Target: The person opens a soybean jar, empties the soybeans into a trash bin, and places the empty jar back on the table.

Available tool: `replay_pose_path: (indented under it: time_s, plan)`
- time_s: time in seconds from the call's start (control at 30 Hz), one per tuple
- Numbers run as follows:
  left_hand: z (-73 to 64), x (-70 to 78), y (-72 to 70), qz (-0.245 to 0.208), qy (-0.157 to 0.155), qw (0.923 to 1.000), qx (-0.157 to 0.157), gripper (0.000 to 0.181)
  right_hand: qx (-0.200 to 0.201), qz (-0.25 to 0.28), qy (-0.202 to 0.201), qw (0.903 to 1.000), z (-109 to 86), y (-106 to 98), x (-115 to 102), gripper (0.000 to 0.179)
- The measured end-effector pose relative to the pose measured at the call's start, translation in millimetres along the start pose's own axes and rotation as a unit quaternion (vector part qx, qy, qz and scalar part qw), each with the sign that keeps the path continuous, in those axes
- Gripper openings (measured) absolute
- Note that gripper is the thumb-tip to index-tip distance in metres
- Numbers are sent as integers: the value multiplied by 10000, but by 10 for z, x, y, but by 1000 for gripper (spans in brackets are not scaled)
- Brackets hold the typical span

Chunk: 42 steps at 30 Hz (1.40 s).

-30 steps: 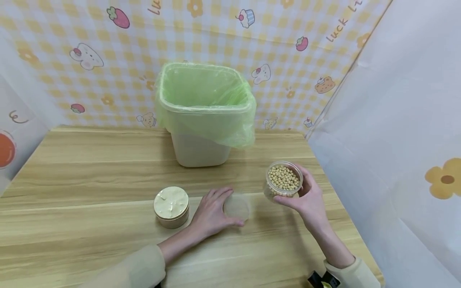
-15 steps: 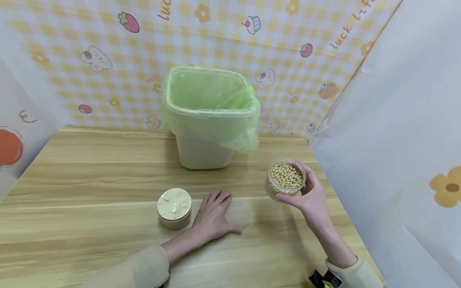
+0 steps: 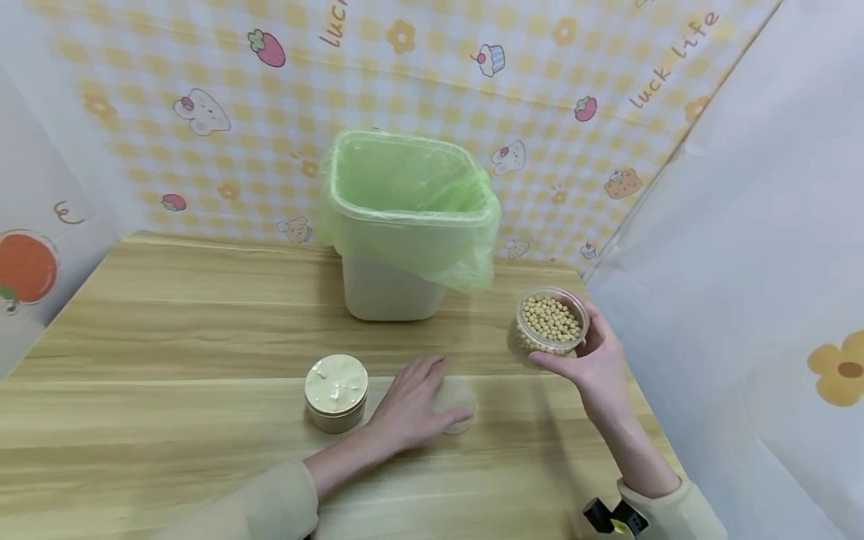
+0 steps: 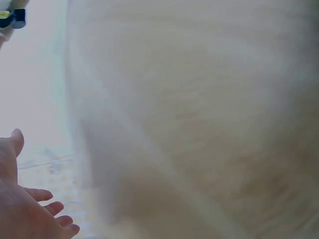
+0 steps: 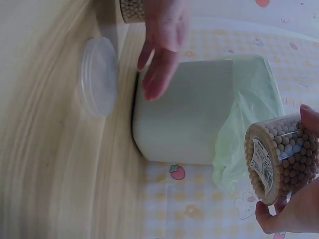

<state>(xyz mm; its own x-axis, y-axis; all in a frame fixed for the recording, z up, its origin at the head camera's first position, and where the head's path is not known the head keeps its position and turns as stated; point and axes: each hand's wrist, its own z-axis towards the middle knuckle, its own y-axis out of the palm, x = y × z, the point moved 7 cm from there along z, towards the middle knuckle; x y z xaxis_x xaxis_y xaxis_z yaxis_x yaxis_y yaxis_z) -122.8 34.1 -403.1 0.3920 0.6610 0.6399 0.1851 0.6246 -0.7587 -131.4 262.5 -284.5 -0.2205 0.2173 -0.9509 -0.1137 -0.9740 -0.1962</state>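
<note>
My right hand [image 3: 597, 360] holds a clear round jar [image 3: 520, 330] of pale yellow beans [image 3: 550, 319] by its side, raised above the table. The jar is uncapped at the top. From below, the right wrist view shows a barcode label [image 5: 261, 163] on its base. My left hand [image 3: 415, 409], fingers spread and loose, is over a translucent round lid [image 3: 461, 394] and partly covers it. In the right wrist view that lid [image 5: 102, 74] lies on the table, with a gap between it and the left hand. The left wrist view is mostly blurred.
A round container with a gold foil-like top [image 3: 336, 386] stands left of my left hand. Behind, a white bin [image 3: 391, 289] lined with a green bag [image 3: 418, 244] stands near the patterned wall cloth [image 3: 256, 150]. White side walls [image 3: 736, 262] flank the wooden table [image 3: 169, 322].
My left hand, which lay flatter beside the lid half a second ago, now covers more of it. My right hand still holds the jar. The head view has shifted, moving everything rightward in it.
</note>
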Motion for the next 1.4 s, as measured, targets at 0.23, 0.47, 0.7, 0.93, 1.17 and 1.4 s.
replay_pose_path:
  time_s: [0.23, 0.47, 0.7, 0.93, 1.17, 1.4]
  plan:
    - [127, 230, -439, -488, -54, 9986, 210, 83, -83, -6, -124, 9999, 162, -70, -139, 90]
    - [207, 292, -854, -847, 59, 9947, 585, 87, -149, 384, -120, 9991, 360, -165, -283, 83]
    - [272, 297, -1168, -1075, 130, 9889, 1022, 89, -141, 649, -298, 9973, 573, -263, -418, 81]
    - [322, 336, -1485, -826, 365, 9848, 1482, 89, -25, 472, -355, 9983, 748, -344, -541, 81]
    - [373, 307, -1867, -700, 551, 9769, 1942, 87, 4, 177, -274, 9995, 939, -359, -672, 80]
    - [499, 157, -2265, -630, 692, 9641, 2485, 72, 1, 75, -240, 9997, 1200, -281, -769, 85]
